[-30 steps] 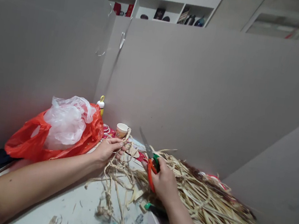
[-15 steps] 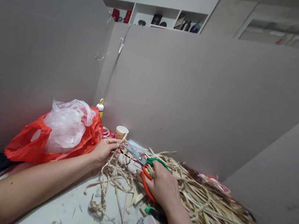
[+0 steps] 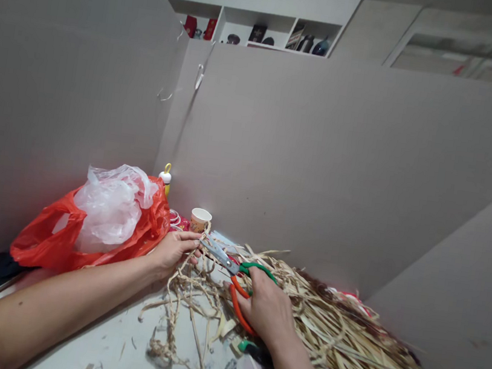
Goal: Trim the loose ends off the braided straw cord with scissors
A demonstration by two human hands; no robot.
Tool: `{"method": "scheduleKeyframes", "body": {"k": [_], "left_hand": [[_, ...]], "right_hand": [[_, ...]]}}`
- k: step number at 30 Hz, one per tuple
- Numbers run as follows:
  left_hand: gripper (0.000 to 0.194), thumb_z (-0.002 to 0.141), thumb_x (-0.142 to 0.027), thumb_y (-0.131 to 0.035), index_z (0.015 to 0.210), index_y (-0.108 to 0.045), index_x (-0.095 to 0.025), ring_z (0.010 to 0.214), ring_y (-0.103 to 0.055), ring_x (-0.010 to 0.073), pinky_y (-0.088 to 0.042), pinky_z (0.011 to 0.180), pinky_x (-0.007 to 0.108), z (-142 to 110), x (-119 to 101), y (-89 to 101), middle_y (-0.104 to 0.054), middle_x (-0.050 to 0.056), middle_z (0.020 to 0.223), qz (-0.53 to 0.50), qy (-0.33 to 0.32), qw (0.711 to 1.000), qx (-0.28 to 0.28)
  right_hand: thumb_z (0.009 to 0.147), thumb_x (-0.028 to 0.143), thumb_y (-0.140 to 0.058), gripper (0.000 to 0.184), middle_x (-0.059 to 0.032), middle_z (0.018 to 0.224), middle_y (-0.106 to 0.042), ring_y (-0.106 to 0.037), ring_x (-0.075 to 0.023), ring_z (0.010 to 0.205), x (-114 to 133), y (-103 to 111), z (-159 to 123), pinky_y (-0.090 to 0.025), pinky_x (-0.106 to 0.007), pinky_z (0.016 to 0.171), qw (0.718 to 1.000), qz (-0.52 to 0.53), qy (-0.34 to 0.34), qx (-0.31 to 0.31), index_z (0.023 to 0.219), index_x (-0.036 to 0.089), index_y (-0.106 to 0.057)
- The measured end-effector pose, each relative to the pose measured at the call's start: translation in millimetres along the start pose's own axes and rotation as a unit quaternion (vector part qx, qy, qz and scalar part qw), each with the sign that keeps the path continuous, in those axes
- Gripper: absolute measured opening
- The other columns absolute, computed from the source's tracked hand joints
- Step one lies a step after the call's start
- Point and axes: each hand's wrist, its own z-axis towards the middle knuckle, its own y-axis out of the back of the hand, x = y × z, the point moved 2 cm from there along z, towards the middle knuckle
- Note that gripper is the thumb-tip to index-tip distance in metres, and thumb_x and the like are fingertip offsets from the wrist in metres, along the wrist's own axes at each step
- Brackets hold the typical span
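Observation:
My left hand [image 3: 175, 253] is closed, pinching a braided straw cord [image 3: 174, 306] between thumb and fingers. The cord hangs from the fingers and trails in tangled strands onto the table. In my right hand [image 3: 272, 307] are scissors [image 3: 227, 260] with one green and one orange handle loop, the fingers wrapped through the handles. The blades point left, and their tips reach the cord beside the left fingertips. Whether the tips touch the cord I cannot tell. Under my right wrist lies a tool with a green and black handle [image 3: 250, 349].
A large heap of dry straw strips [image 3: 355, 346] covers the right side. At the left sits a red plastic bag [image 3: 43, 244] with a clear plastic bag [image 3: 109, 208] on it. Behind stand a paper cup [image 3: 200, 221] and a yellow-and-white bottle [image 3: 165, 178], against grey partitions [image 3: 324, 147].
The scissor blades have shifted slightly left and closed somewhat near the left fingertips. My left hand keeps its pinch on the cord, almost in the same place.

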Motion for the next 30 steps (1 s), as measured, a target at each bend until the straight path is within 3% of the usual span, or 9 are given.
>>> {"method": "scheduleKeyframes", "body": {"k": [7,22,30], "left_hand": [[0.018,0.075,-0.005,-0.062,0.093,-0.067,-0.005,0.057,-0.060,0.0091,-0.049,0.049,0.017,-0.3,-4.9,-0.6,-0.064,0.008,0.073,-0.002,0.001,1.000,-0.006],[0.020,0.075,-0.003,-0.061,0.094,-0.067,-0.005,0.058,-0.061,0.0105,-0.050,0.049,0.018,2.1,-1.1,2.5,-0.066,0.009,0.073,0.008,0.005,1.000,-0.012],[0.020,0.074,-0.001,-0.063,0.092,-0.069,-0.007,0.055,-0.061,0.0100,-0.048,0.048,0.017,-4.8,-1.1,-4.7,-0.066,0.007,0.067,0.010,0.017,1.000,-0.010]], "right_hand": [[0.083,0.055,-0.048,0.038,-0.0058,0.088,-0.065,-0.063,-0.0215,0.080,-9.3,-4.4,-2.9,-0.038,-0.029,0.063,1.000,0.006,-0.030,0.005,0.099,0.021,-0.055],[0.083,0.052,-0.049,0.035,-0.0064,0.086,-0.065,-0.062,-0.0214,0.079,-7.7,-5.7,-4.0,-0.037,-0.029,0.062,1.000,0.000,-0.010,0.003,0.097,0.020,-0.055],[0.082,0.052,-0.050,0.036,-0.0069,0.089,-0.067,-0.062,-0.0206,0.080,-2.5,-5.1,-3.6,-0.038,-0.029,0.063,1.000,0.012,-0.014,0.006,0.099,0.020,-0.056]]}}
